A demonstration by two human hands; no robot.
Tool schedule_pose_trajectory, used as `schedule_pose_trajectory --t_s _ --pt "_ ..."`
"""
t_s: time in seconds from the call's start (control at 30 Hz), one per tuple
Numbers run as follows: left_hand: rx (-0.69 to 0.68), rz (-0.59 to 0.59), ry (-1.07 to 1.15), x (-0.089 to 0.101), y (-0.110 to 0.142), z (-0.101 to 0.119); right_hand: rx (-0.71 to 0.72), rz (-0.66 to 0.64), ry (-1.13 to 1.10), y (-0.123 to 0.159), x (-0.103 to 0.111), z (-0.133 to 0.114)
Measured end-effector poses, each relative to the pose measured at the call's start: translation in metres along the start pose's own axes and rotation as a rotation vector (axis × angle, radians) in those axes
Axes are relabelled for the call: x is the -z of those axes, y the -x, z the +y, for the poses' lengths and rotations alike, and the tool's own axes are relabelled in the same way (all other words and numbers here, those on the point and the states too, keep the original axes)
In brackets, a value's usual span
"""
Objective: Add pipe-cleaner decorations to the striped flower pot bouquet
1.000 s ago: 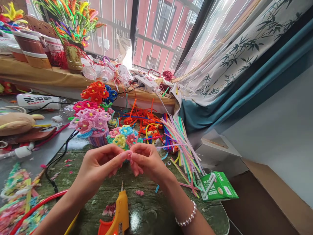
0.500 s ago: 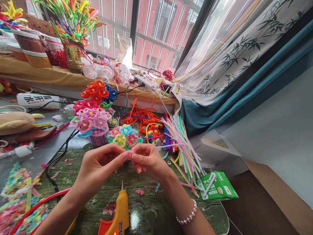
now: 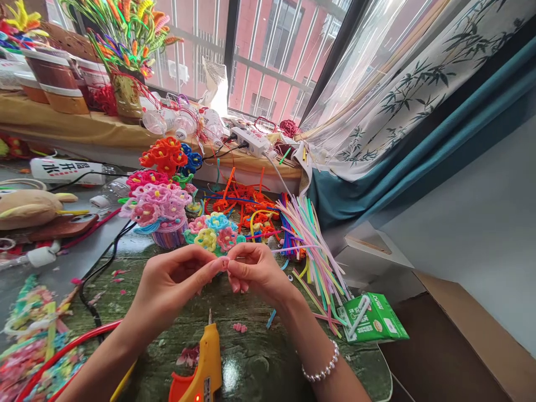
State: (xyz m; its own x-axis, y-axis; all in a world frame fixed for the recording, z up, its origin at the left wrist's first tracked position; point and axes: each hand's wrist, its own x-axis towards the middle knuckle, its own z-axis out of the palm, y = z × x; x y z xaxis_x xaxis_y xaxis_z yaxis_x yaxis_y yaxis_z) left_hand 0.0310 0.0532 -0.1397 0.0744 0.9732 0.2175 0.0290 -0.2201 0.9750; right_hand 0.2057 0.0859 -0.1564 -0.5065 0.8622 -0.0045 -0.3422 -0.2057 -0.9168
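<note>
Over the dark green tabletop, my left hand [image 3: 176, 282] and my right hand [image 3: 255, 273] meet, thumbs and forefingers pinched together. Between their tips shows a tiny bit of pink pipe cleaner [image 3: 225, 263], mostly covered by the fingers. A pale lilac pipe cleaner [image 3: 295, 249] runs rightward from behind my right hand; whether it joins the pinched piece is hidden. Just beyond my fingers sits a cluster of pastel pipe-cleaner flowers [image 3: 218, 230]. Below my hands lie a yellow hot glue gun [image 3: 208, 357], nozzle pointing away, and a small pink coil [image 3: 240, 328].
Pink pipe-cleaner flowers [image 3: 159, 201] stand in a striped pot [image 3: 171, 233] at left. To the right are a pastel pipe-cleaner bundle [image 3: 312, 245] and a green box [image 3: 374, 317]. A red cable [image 3: 71, 349] crosses lower left, near colourful scraps [image 3: 31, 329].
Both hands stay pinched together in nearly the same place. The fingertips have shifted very slightly, showing a little more of the pink piece.
</note>
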Motion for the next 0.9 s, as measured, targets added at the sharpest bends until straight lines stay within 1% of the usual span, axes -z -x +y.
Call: schedule_pose_trajectory --t_s 0.17,0.3,0.57,0.7,0.8,0.9 --pt "0.013 -0.025 -0.002 -0.0022 -0.0011 0.0039 -0.016 -0.045 -0.025 -0.0004 0.0003 -0.0016" --pt "0.018 -0.059 -0.010 -0.0016 -0.0028 0.0016 -0.004 -0.083 -0.016 0.0000 -0.0012 -0.0032" --pt "-0.019 -0.100 -0.040 -0.0011 -0.0018 -0.0007 -0.012 -0.063 0.037 0.0001 -0.0002 -0.0014" --pt "-0.029 -0.108 -0.061 -0.0025 -0.0030 0.0000 -0.012 -0.087 0.041 0.0010 0.0027 0.0004" --pt "-0.019 -0.088 -0.057 -0.0016 -0.0020 -0.0006 -0.002 -0.098 0.023 0.0010 0.0044 -0.0001" --pt "-0.004 -0.004 -0.029 0.0008 0.0011 -0.0029 0.033 -0.064 -0.022 -0.0002 0.0036 -0.0015"
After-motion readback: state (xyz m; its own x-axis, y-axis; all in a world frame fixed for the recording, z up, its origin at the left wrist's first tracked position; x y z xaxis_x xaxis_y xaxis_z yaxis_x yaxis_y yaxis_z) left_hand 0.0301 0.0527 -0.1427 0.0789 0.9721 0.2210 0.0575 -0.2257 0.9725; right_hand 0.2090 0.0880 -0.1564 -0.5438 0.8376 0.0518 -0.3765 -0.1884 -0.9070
